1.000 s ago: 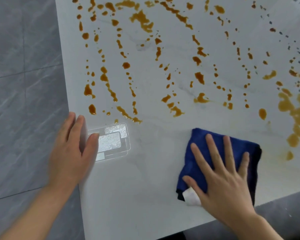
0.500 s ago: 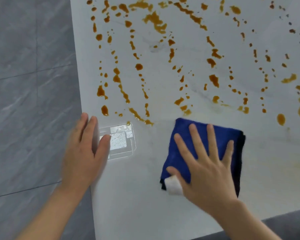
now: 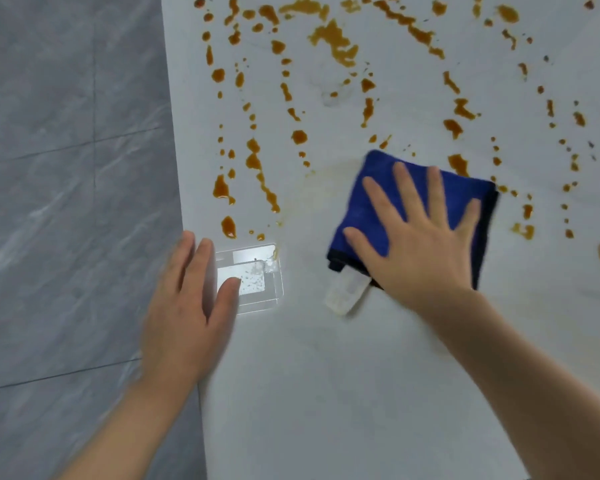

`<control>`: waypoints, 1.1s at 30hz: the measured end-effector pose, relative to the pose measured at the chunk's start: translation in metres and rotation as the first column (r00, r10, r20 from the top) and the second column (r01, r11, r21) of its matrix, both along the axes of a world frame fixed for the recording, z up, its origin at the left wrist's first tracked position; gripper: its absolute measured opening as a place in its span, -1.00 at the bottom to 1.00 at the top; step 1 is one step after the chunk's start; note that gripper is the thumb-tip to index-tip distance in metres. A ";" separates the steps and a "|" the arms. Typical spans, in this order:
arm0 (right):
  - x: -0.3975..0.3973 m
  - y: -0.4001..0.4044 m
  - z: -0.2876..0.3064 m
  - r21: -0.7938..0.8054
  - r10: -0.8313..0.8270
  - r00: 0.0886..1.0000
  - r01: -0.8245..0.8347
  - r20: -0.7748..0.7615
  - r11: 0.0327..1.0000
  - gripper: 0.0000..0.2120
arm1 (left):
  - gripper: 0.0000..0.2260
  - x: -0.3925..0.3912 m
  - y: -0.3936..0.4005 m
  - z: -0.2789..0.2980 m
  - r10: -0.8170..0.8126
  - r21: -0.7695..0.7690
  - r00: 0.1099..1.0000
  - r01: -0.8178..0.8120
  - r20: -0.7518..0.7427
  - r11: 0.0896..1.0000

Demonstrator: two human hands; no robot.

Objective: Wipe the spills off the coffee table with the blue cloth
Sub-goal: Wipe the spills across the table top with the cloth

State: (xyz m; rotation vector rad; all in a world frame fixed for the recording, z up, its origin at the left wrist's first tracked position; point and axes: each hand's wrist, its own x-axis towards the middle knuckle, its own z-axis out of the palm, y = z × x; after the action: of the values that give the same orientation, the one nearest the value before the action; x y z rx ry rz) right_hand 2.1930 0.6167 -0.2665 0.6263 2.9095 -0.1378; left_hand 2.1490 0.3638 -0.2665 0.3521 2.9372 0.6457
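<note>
Blue cloth [image 3: 368,188] lies folded, tag toward the person; right hand [image 3: 426,244] presses flat, left hand [image 3: 187,306] spread.

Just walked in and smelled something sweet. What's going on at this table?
A person is wiping brown spills off a white coffee table. The right hand presses flat, fingers spread, on a folded blue cloth, whose white tag sticks out at the near edge. The left hand rests flat at the table's left edge, over a clear plastic card. The near part looks wiped, with faint smears; many drops remain farther back.
</note>
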 end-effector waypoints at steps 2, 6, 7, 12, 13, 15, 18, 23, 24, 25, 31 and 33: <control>0.018 -0.001 0.004 -0.014 -0.058 0.998 0.058 -0.002 0.998 -0.29 | -0.41 0.000 0.001 0.001 0.000 0.010 1.000 0.000 0.000 1.000; 0.045 -0.046 0.010 -0.045 0.123 0.992 -0.123 -0.011 0.991 -0.33 | -0.41 0.000 0.001 0.000 -0.017 -0.012 1.000 0.017 0.002 1.000; 0.045 -0.057 0.011 -0.066 0.184 0.983 -0.185 -0.024 0.981 -0.34 | -0.41 0.001 0.001 0.000 -0.022 -0.010 1.000 0.022 0.000 1.000; -0.004 -0.087 0.008 -0.106 0.388 0.920 -0.392 -0.058 0.914 -0.35 | -0.45 -0.001 -0.003 0.000 -0.023 0.022 1.000 0.023 -0.001 0.999; -0.018 -0.086 0.006 -0.101 0.409 0.910 -0.415 -0.074 0.904 -0.35 | -0.47 -0.001 -0.003 0.000 -0.029 0.020 1.000 0.029 -0.010 0.999; -0.042 -0.078 0.001 -0.079 0.409 0.909 -0.414 -0.080 0.907 -0.34 | -0.49 0.000 -0.002 0.001 -0.039 0.008 0.999 0.039 -0.016 0.999; -0.054 -0.069 0.001 -0.046 0.310 0.949 -0.313 -0.065 0.949 -0.34 | -0.44 0.000 -0.001 0.001 -0.027 -0.006 1.000 0.027 0.003 1.000; -0.031 -0.083 0.001 -0.045 0.380 0.924 -0.382 -0.046 0.923 -0.34 | -0.39 -0.001 0.000 0.001 -0.051 0.024 0.998 0.051 -0.022 0.998; -0.031 -0.085 0.001 -0.054 0.415 0.909 -0.417 -0.045 0.907 -0.35 | -0.39 -0.001 0.000 0.000 -0.045 0.034 0.999 0.046 -0.020 0.998; -0.034 -0.086 0.001 -0.062 0.447 0.893 -0.449 -0.048 0.891 -0.36 | -0.40 -0.001 -0.001 -0.001 -0.035 0.043 0.999 0.036 -0.020 0.998; -0.081 -0.088 0.001 -0.065 0.615 0.782 -0.622 -0.100 0.780 -0.38 | -0.54 -0.004 -0.003 -0.006 -0.003 0.078 0.999 0.007 -0.051 0.997; -0.096 -0.087 0.001 -0.045 0.626 0.775 -0.631 -0.079 0.775 -0.38 | -0.51 -0.004 -0.002 -0.005 0.007 0.091 0.998 -0.001 -0.057 0.996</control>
State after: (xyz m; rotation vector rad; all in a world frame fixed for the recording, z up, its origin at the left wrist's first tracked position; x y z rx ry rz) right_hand 2.0967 0.5301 -0.2656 -0.3964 2.9700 -0.1689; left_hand 2.1447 0.3618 -0.2714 0.3797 2.9700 0.7850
